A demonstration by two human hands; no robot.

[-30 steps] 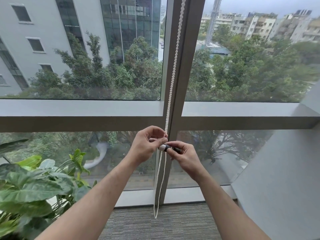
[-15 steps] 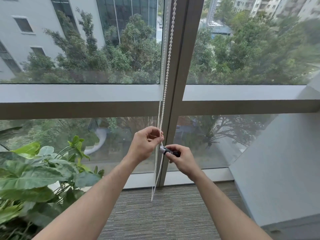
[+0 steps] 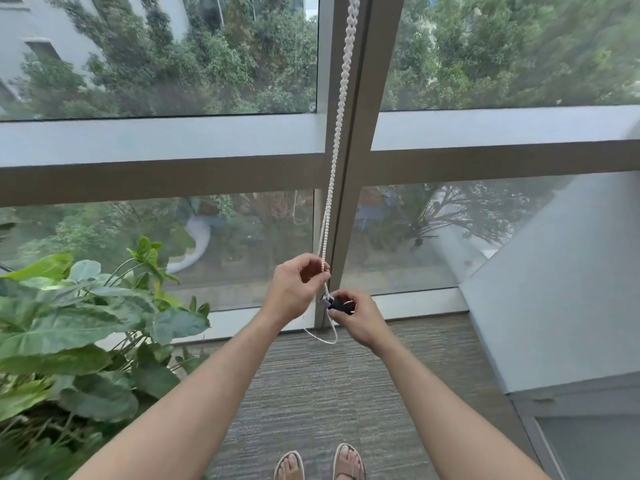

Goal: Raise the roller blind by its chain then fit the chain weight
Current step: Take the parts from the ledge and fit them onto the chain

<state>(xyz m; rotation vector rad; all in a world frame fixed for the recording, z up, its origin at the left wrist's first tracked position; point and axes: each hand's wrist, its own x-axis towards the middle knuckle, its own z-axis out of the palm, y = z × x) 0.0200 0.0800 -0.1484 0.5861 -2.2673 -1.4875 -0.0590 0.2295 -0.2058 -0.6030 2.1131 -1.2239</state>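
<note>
Head view: left hand (image 3: 294,289) pinches bead chain (image 3: 337,133); right hand (image 3: 358,318) grips dark chain weight (image 3: 334,303).

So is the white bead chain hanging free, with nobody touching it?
No, the left hand pinches the white bead chain while the right hand holds a small dark chain weight against it.

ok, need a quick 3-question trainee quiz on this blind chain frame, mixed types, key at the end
1. True or false: the left hand pinches the bead chain.
2. What does the right hand hold? A) the dark chain weight B) a plant leaf C) nothing
3. Fill in: below the hands the chain ends in a hanging ____ above the carpet.

Key: 1 true; 2 A; 3 loop
</note>
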